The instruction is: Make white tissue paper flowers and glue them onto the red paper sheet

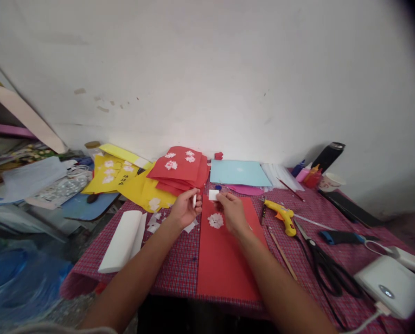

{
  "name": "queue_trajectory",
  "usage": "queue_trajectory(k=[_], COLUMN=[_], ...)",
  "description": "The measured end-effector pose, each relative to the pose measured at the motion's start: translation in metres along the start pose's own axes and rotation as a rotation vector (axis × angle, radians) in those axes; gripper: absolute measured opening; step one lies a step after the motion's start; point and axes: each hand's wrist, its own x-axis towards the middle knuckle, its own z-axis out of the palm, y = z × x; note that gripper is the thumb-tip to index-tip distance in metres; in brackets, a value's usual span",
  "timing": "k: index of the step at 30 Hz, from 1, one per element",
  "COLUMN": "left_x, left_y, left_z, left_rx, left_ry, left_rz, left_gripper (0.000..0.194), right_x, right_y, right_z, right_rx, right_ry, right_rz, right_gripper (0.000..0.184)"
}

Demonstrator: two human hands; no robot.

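Note:
My left hand (187, 207) is closed on a small white piece, perhaps folded paper, that shows between its fingers. Just to the right, my right hand (231, 211) pinches a small white paper square (213, 195) by its edge. Both hands hover around the top of a red paper sheet (228, 269) lying lengthwise on the table. A white paper flower (215, 221) sits on the sheet, below the square and beside my right hand. Part of another white bit peeks out by my right wrist. White paper scraps (154, 223) lie left of my left forearm.
Red sheets with flowers (179, 164), yellow sheets (148, 190) and pale blue paper (240, 173) lie at the back against the wall. Folded white paper (122, 241) is at left. At right are a yellow glue gun (281, 214), black scissors (327, 264) and a white power bank (391, 285).

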Motion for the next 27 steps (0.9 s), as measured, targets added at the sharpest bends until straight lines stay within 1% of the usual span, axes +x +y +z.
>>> queue_trajectory(k=[2, 4, 8, 10, 12, 14, 17, 20, 23, 27], left_x=[-0.002, -0.005, -0.006, -0.003, 0.0, 0.002, 0.003, 0.001, 0.001, 0.001], left_y=[0.0, -0.002, -0.013, -0.018, -0.021, -0.021, -0.019, -0.018, -0.018, -0.018], left_z=[0.002, 0.006, 0.008, 0.006, 0.003, 0.0, -0.002, -0.001, 0.0, 0.0], left_rx=[0.027, 0.131, 0.511, 0.677, 0.788, 0.848, 0.888, 0.917, 0.936, 0.95], left_ry=[-0.06, -0.087, -0.03, -0.015, -0.016, -0.013, 0.008, 0.026, 0.018, 0.01], left_rz=[-0.022, 0.021, 0.231, 0.362, 0.462, 0.503, 0.516, 0.527, 0.535, 0.521], left_gripper=[0.015, 0.017, 0.019, 0.017, 0.015, 0.016, 0.018, 0.018, 0.017, 0.018], right_x=[0.001, 0.0, -0.005, -0.008, -0.011, -0.012, -0.013, -0.013, -0.012, -0.01], right_y=[0.001, 0.002, 0.001, 0.0, 0.0, 0.0, 0.0, -0.001, 0.0, 0.001], right_z=[-0.001, -0.002, -0.001, 0.001, 0.002, 0.003, 0.002, 0.002, 0.002, 0.002], right_rx=[-0.082, -0.228, -0.538, -0.613, -0.649, -0.66, -0.642, -0.623, -0.601, -0.558], right_ry=[0.004, 0.011, 0.028, 0.029, 0.016, -0.014, -0.06, -0.074, -0.07, -0.067], right_rz=[-0.043, -0.136, -0.393, -0.491, -0.544, -0.564, -0.56, -0.538, -0.496, -0.455], right_gripper=[0.021, 0.023, 0.024, 0.024, 0.022, 0.019, 0.013, 0.015, 0.018, 0.016])
